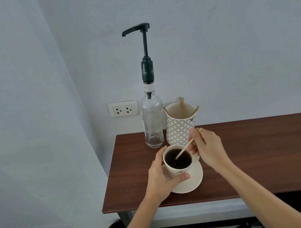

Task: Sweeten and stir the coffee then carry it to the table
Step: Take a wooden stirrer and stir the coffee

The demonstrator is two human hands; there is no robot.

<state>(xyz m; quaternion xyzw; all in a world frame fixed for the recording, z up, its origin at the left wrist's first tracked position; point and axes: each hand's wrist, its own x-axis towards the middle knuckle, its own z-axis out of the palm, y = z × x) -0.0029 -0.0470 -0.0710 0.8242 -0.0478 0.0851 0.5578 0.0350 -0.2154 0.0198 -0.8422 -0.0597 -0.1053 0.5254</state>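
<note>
Currently, stage: stirring, as you would judge it.
Cup [177,168]: on its saucer [194,181], near the worktop [251,159] left end — full of dark coffee [178,160].
Left hand [161,179]: wrapped around the cup wall, bracing it so stirring cannot shift it.
Right hand [207,148]: pinching the stir stick [183,150], tilted, tip submerged.
Syrup bottle [152,121]: just behind the cup — within reach, pump raised.
Stick holder [179,127]: beside the bottle.

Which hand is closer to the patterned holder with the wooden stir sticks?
Right. The right hand is just in front of the grey-and-white patterned holder, pinching a wooden stir stick. The left hand grips the white coffee cup, farther away.
</note>
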